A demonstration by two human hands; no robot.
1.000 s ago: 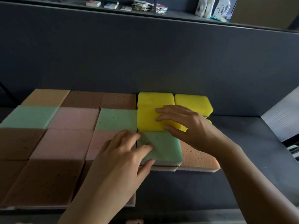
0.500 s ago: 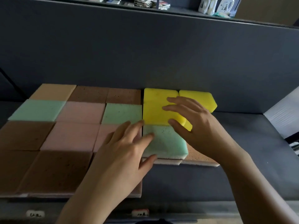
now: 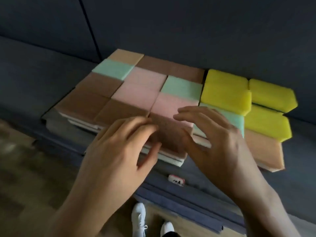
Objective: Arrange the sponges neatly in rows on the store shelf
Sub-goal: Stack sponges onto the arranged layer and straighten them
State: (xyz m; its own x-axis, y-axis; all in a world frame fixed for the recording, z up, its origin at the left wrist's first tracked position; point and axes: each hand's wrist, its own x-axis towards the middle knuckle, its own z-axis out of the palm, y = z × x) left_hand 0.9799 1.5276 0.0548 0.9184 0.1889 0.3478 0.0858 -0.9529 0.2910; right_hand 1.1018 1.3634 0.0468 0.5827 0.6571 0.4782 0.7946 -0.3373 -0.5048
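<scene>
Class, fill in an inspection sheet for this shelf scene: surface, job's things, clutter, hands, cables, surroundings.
Surface: dark blue-grey shelf.
Job's things: sponges laid in rows, brown, pink, green and tan; yellow sponges at the right end, less evenly set.
Clutter: small label on the shelf's front edge.
Hands: left hand and right hand open, either side of the front brown sponge; contact too blurred to tell.
Cables: nothing seen.
Surroundings: wooden floor, white shoes below.

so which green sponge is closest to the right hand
The front green sponge, beside the yellow sponges, partly behind the right hand; the other two lie farther back.
</scene>
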